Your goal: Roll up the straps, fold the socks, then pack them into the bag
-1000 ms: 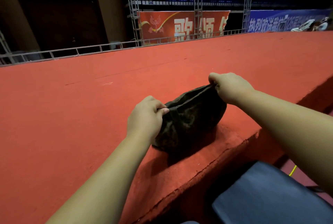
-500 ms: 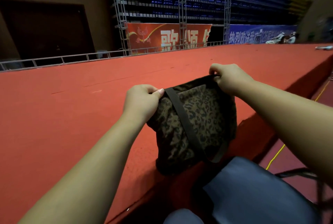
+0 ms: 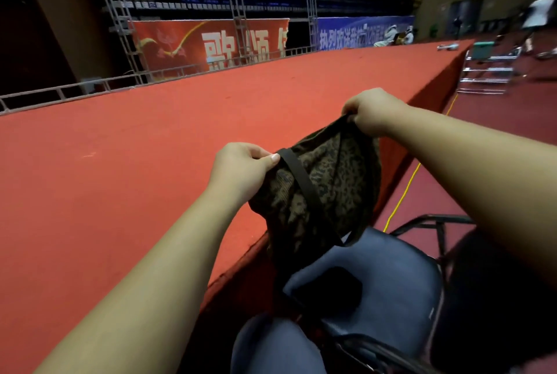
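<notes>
Bag (image 3: pixel 325 193) held up over the stage edge.
Left hand (image 3: pixel 241 171) pinches its rim at nine o'clock, right hand (image 3: pixel 372 111) at one o'clock; black strap (image 3: pixel 304 187) hangs across.

From the bag (image 3: pixel 331 190), the flat red stage (image 3: pixel 120 178) runs wide from 8 to 1 o'clock, giving a hand room right up to the rail (image 3: pixel 75 91) at its far edge, at 11. The left hand (image 3: pixel 241 171) at 9 and the right hand (image 3: pixel 372 111) at 1 grip the bag's rim, and the arms (image 3: pixel 168 253) bar the way in from 7 and 4. At 6 a blue chair (image 3: pixel 391 283) stands close under the bag. At 3 lies floor (image 3: pixel 446 181) crossed by a yellow cable (image 3: pixel 405 190). Metal steps (image 3: pixel 485 78) stand well apart at 2.
</notes>
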### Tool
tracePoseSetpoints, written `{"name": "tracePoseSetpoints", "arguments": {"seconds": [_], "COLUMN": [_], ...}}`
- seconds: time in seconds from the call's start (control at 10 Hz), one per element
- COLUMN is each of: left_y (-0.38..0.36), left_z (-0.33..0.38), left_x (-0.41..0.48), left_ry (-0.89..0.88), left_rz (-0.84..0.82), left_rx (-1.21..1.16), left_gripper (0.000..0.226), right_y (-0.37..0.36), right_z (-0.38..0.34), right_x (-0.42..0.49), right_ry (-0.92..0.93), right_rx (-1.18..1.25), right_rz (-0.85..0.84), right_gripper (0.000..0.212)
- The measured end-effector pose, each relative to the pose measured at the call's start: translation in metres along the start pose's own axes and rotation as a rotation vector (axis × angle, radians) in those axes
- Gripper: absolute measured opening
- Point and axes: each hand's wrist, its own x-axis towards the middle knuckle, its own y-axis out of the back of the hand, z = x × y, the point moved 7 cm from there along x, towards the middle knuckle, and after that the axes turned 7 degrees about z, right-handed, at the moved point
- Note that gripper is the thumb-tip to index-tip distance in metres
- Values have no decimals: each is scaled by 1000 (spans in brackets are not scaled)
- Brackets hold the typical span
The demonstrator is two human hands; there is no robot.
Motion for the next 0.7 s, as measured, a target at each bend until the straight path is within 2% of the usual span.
{"name": "tracePoseSetpoints", "arguments": {"seconds": [0.2, 0.4, 0.5, 0.6, 0.7], "left_y": [-95, -163, -169, -153, -136], "left_z": [-37, -80, -93, -90, -87], "left_x": [-34, -81, -94, -90, -88], "left_ry": [108, 166, 226, 149, 124], "left_rz": [-182, -400, -461, -456, -439], "left_rx": [15, 97, 29, 73, 95], "left_gripper": [17, 14, 18, 14, 14], "right_y": [-68, -132, -154, -167, -180], "right_z": [56, 76, 72, 57, 36], "right_x": [-38, -69, -76, -83, -86], "right_ry": [-21, 51, 49, 51, 123], "right_rx": [-154, -379, -362, -314, -352], "right_rz": [-307, -644, -722, -773, -726], "right_gripper": [29, 11, 11, 24, 16]}}
